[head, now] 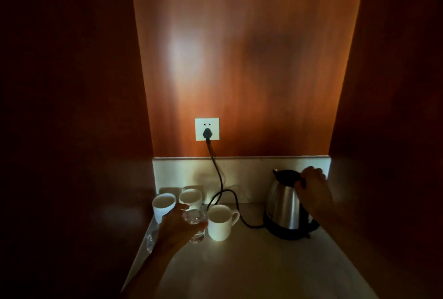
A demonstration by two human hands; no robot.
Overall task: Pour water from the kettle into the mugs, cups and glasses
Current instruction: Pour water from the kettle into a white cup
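Note:
A steel kettle (284,207) with a black lid stands on its black base at the right of the pale counter (251,265). My right hand (314,191) is closed around its handle. At the left, my left hand (177,224) grips a clear glass (195,223) that rests on the counter. A white mug (220,223) stands just right of the glass. Two more white cups stand behind: a cup at the left (163,204) and a cup further back (190,197). Another glass (151,238) is partly hidden behind my left wrist.
A black cord (218,174) runs from a white wall socket (206,129) down across the counter to the kettle base. Dark wooden walls close in on the left and right. A pale backsplash (251,171) runs along the rear.

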